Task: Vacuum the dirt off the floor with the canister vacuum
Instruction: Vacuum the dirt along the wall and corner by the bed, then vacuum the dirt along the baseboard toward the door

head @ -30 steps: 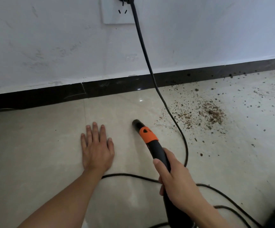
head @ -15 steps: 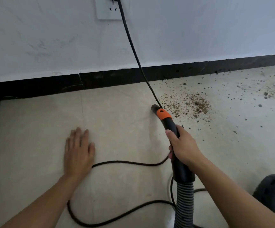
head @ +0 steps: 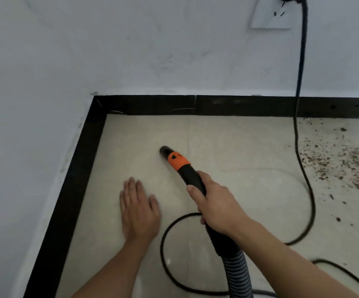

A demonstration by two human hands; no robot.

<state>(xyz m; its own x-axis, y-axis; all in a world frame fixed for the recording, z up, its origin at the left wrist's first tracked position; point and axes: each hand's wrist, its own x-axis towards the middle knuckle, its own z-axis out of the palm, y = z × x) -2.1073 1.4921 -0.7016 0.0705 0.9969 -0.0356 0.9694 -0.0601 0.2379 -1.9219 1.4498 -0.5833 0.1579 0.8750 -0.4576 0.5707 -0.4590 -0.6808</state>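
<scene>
1. Below the black skirting board [head: 152,105], which is bent round a corner where two white walls [head: 131,50] meet, a pale tiled floor [head: 131,136] is seen from above.
2. Two bare hands with forearms are counted, both entering from the bottom edge.
3. One vacuum wand [head: 192,179] is seen, black with one orange collar. Its open tip is aimed toward the corner of the skirting board and held low over the floor; whether it touches cannot be told.
4. One ribbed grey hose [head: 237,274] is joined to the wand's rear end and is led away from the skirting board, out of the bottom edge.
5. The right hand [head: 217,203] is wrapped round the wand just behind the collar, thumb laid on top, fingers curled underneath.
6. The left hand [head: 139,211] is laid flat on the floor, palm down, fingers straight and close together, pointed toward the skirting board; nothing is held.
7. One black power cord [head: 299,82] is plugged into one white wall socket [head: 268,16] above the skirting board, hung down across it, and looped over the floor.
8. One brown patch of dirt [head: 350,166], ringed by loose specks, is spread at the far right, near the skirting board and well apart from the wand's tip.
</scene>
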